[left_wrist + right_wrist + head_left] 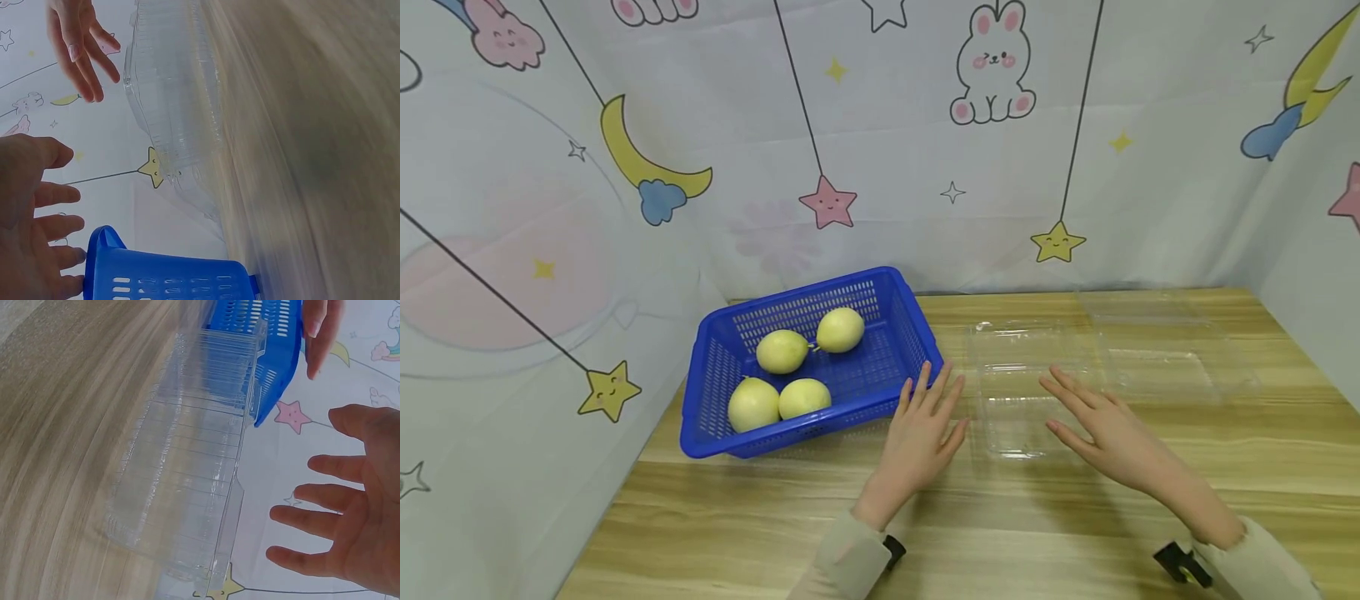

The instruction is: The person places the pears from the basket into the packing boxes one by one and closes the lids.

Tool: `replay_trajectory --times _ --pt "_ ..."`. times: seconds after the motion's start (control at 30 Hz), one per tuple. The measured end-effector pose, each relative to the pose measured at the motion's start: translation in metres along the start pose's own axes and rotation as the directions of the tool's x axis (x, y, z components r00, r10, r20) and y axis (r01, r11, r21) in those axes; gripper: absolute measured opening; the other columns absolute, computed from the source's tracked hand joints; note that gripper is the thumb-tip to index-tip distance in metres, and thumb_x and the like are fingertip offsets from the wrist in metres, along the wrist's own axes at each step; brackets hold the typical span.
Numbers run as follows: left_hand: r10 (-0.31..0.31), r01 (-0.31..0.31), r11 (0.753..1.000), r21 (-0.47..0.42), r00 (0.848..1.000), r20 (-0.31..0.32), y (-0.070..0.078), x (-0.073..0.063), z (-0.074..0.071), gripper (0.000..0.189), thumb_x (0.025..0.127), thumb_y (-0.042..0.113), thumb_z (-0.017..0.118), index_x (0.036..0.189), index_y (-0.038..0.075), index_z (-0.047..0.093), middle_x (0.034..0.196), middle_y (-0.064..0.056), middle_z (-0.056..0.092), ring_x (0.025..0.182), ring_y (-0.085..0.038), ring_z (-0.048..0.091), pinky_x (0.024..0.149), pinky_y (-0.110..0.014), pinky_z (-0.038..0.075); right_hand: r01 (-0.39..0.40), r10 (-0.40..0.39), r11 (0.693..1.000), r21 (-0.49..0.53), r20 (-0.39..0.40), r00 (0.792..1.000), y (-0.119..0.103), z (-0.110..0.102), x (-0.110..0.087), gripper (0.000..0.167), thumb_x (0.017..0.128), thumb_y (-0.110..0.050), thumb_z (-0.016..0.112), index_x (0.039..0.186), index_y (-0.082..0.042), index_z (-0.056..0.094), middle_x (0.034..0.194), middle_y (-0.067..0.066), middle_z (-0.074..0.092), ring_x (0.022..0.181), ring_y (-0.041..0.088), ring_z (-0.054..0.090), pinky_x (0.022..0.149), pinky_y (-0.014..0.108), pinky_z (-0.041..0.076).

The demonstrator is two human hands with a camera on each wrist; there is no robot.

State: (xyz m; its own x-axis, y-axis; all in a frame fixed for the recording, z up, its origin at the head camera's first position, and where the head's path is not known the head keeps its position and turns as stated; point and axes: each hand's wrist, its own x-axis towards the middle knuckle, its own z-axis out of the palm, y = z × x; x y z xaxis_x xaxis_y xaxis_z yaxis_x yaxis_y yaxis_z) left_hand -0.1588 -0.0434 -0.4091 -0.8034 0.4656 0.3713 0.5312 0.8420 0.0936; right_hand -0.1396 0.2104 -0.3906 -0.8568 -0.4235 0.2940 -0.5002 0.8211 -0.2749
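A blue plastic basket (696, 408) with slotted walls stands tilted in plan on the table's left side. Inside it lie several pale yellow, pear-like fruits (782, 352). My left hand (917, 442) hovers by the basket's front right corner, fingers spread and nearly straight, holding nothing. In the left wrist view its fingertips appear close to the basket rim (94, 262); contact cannot be told. A clear plastic clamshell box (1022, 382) rests on the table, lid opened out to the right. Over the box's right part my right hand (1108, 437) is held with extended fingers and nothing in it.
The wooden tabletop (1000, 533) runs up to a white curtain (910, 158) printed with rabbits, stars and moons at the back and sides. The transparent lid (1157, 367) lies toward the back right, its outline faint against the wood.
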Motion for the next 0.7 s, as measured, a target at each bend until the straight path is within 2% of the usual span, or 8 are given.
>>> replay_trajectory --times 0.2,0.47,0.7 --pt "0.001 -0.001 1.000 -0.004 0.999 -0.038 -0.006 -0.005 -0.003 0.049 0.090 0.033 0.046 0.135 0.014 0.038 0.145 -0.006 0.030 0.135 -0.029 0.024 0.109 -0.047 0.023 0.005 -0.006 1.000 0.012 0.001 1.000 -0.002 -0.001 0.002 0.055 0.089 -0.028 0.053 0.138 -0.014 0.033 0.137 0.019 0.041 0.117 0.037 0.046 0.088 0.062 0.033" --pt "-0.012 0.011 1.000 -0.010 0.997 -0.074 -0.014 -0.013 -0.008 0.047 0.089 0.028 0.050 0.134 0.015 0.041 0.140 -0.009 0.040 0.131 -0.028 0.034 0.107 -0.047 0.027 0.078 -0.078 0.997 -0.008 -0.062 0.995 -0.003 -0.003 0.006 0.052 0.085 -0.021 0.058 0.133 -0.009 0.041 0.127 0.017 0.052 0.108 0.036 0.054 0.082 0.060 0.040" --pt "0.009 -0.007 1.000 0.012 0.987 -0.163 -0.022 -0.020 -0.013 0.044 0.086 0.025 0.055 0.128 0.013 0.049 0.133 -0.011 0.047 0.122 -0.031 0.044 0.101 -0.050 0.034 0.101 -0.101 0.995 -0.010 -0.076 0.992 -0.005 -0.005 0.007 0.052 0.084 -0.019 0.059 0.132 -0.008 0.042 0.121 0.015 0.058 0.103 0.034 0.058 0.081 0.056 0.042"
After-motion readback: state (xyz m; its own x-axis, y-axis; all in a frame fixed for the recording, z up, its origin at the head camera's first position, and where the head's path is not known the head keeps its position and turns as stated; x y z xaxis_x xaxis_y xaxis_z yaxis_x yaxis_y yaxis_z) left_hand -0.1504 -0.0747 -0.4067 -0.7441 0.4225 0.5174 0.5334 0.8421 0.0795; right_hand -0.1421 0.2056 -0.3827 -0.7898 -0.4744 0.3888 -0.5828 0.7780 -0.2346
